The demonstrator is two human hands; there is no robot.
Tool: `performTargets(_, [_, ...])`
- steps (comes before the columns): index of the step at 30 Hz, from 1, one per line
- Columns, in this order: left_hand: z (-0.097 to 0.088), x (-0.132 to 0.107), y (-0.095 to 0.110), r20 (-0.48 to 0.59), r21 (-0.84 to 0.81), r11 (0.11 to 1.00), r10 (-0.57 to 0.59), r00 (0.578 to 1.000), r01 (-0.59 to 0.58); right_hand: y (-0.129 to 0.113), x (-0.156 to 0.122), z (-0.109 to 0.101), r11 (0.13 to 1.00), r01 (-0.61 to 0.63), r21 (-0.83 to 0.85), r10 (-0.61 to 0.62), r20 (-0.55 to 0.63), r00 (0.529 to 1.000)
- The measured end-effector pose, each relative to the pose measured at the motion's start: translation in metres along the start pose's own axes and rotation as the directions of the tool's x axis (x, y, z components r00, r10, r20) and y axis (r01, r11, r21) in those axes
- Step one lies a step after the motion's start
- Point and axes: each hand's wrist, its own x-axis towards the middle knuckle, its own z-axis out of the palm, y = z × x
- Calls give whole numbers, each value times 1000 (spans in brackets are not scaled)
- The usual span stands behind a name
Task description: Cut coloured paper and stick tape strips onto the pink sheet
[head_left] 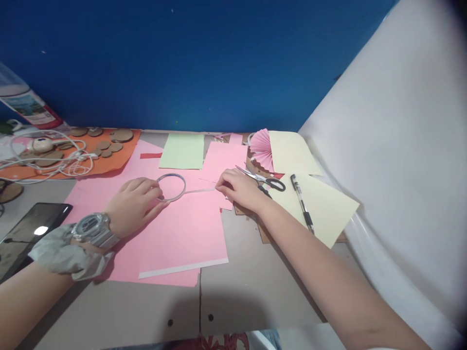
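Left hand (pixel 134 204) grips a tape roll (pixel 184 188) over pink paper (pixel 186 223). Right hand (pixel 237 188) pinches the end of the strip (pixel 200 190) running from it; scissors (pixel 261 179) lie just beyond that hand.

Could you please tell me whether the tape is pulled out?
Partly pulled out: a strip stretches from the roll in the left hand to the right hand.

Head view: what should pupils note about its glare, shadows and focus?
Head view, left: white glare on the glossy black rectangular phone; head view, bottom: a broad soft shadow on the flat grey tabletop; head view, right: dark, blurred picture edge; head view, centre: pale ring-shaped tape roll, fairly sharp.
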Motion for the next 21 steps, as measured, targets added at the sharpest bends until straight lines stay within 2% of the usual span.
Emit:
performTargets(6, [0, -5, -4, 22, 5, 1000, -11, 1000, 11, 0, 0, 0, 1000, -2, -1, 2, 3, 1000])
performTargets(21, [1, -17, -12, -5, -28, 998, -51, 999, 51, -1, 0, 0, 1000, -7, 1, 7, 11, 1000])
